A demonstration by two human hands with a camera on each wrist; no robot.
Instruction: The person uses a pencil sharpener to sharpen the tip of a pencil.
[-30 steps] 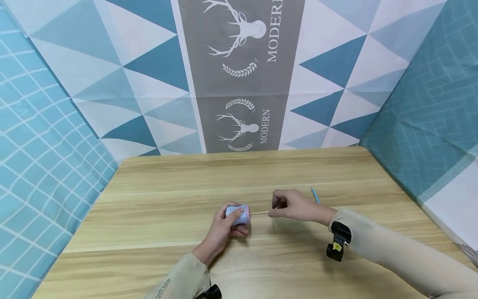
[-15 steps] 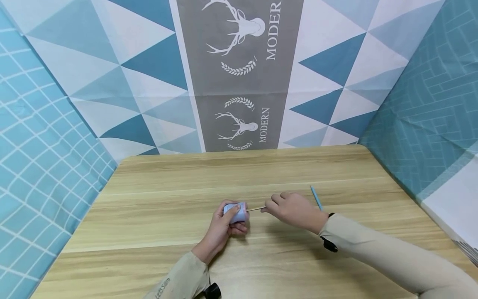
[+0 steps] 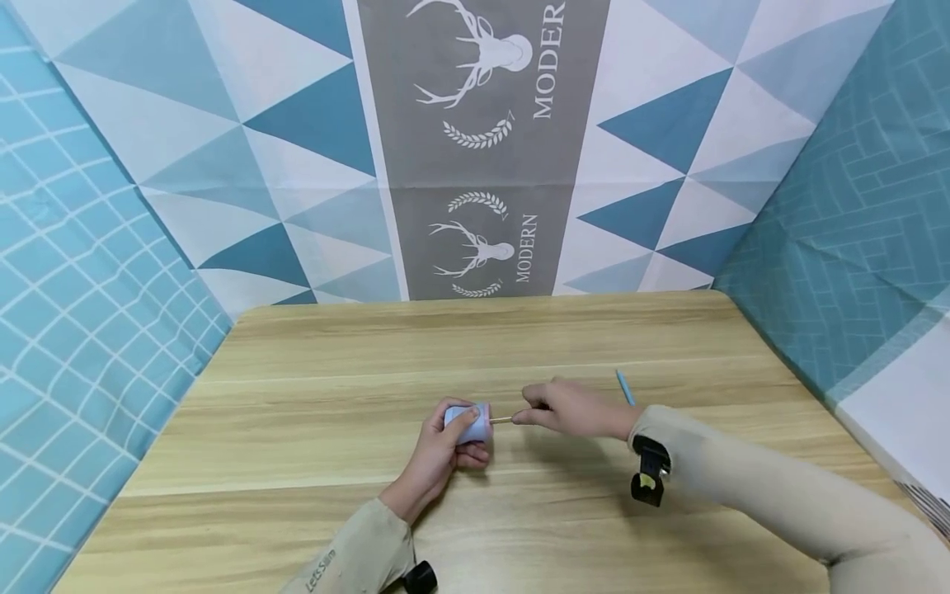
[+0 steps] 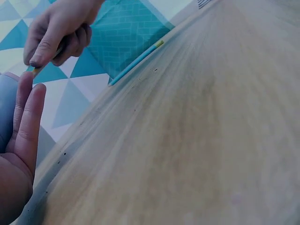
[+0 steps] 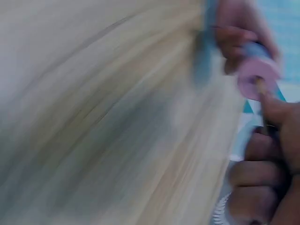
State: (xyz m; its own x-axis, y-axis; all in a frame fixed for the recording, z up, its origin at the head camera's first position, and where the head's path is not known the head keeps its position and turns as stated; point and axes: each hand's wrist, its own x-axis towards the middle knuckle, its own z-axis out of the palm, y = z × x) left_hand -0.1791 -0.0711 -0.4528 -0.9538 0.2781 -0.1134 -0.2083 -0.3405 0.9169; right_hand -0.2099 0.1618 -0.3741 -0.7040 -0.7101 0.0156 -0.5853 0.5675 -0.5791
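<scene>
The pencil sharpener (image 3: 469, 423), a small light-blue barrel with a pink end face, lies on its side near the middle of the wooden table (image 3: 297, 396), a little toward the near edge, and we record it as gripped by our left hand (image 3: 441, 454), whose fingers and thumb are curled round its body. Taking items from largest to smallest: the table runs back to a cloth backdrop (image 3: 475, 148) printed with blue and white triangles and a grey band bearing deer heads and the word MODERN, with teal patterned panels at either side. Both forearms are in beige sleeves; the right one carries a black wrist-mounted device (image 3: 647, 477) that hangs just below the cuff. Our right hand (image 3: 571, 408) rests just to the right of the sharpener, its thumb and fingers pinched on a thin wooden pencil (image 3: 500, 420); only a short length of the pencil shows between the fingertips and the sharpener's pink face, which its tip enters. The blurred right wrist view confirms this: the pencil (image 5: 259, 89) meets the centre of the pink disc. In the left wrist view two fingers of the left hand (image 4: 21, 122) lie straight beside the sharpener's grey-blue wall. A second, light-blue pencil (image 3: 626, 387) lies loose on the table, behind the right wrist, apart from both hands.
</scene>
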